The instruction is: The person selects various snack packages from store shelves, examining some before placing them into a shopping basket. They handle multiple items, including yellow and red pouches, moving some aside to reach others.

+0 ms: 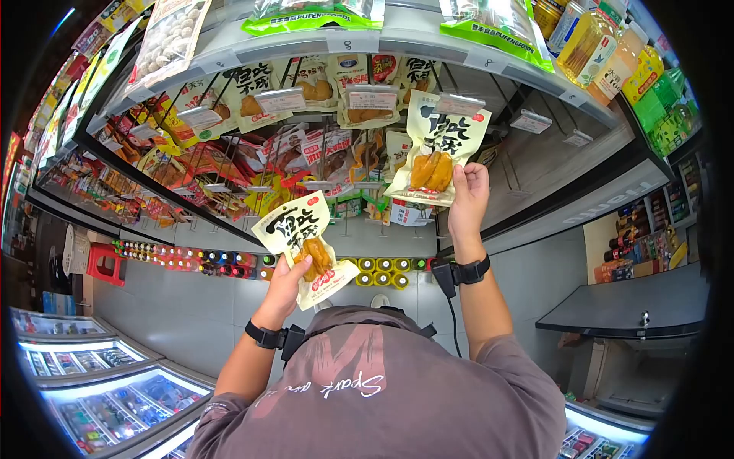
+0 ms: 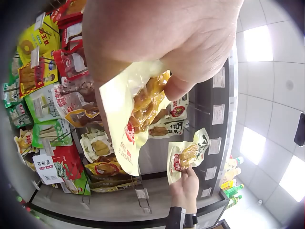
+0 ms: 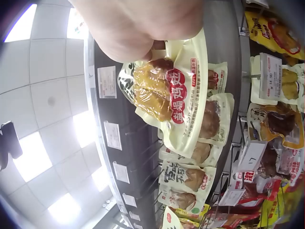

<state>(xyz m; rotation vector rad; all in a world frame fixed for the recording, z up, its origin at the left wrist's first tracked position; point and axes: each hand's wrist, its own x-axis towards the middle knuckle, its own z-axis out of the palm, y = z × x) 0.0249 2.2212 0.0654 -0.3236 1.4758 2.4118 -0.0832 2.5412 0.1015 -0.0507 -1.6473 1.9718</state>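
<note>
The left hand (image 1: pixel 284 287) pinches the lower left side of a cream snack packet (image 1: pixel 308 249), tilted in front of the body, its thumb on the front. At the shelf, the right hand (image 1: pixel 469 200) grips a second cream packet (image 1: pixel 436 153) by its lower right edge, below the hanging row. Brown food shows through both packets' windows. The left wrist view shows the left hand (image 2: pixel 167 38) close over its packet (image 2: pixel 136 114), with the other packet (image 2: pixel 187 155) beyond. In the right wrist view the right hand (image 3: pixel 147 28) holds its packet (image 3: pixel 167 95); the fingertips are partly hidden.
Hooks on the rack carry similar cream packets (image 1: pixel 310 86) and red packets (image 1: pixel 325 149), with price tags (image 1: pixel 280 100) in front. Bottles (image 1: pixel 384 265) with yellow caps stand on the floor below. A red stool (image 1: pixel 105 262) is at left, a dark counter (image 1: pixel 623 298) at right.
</note>
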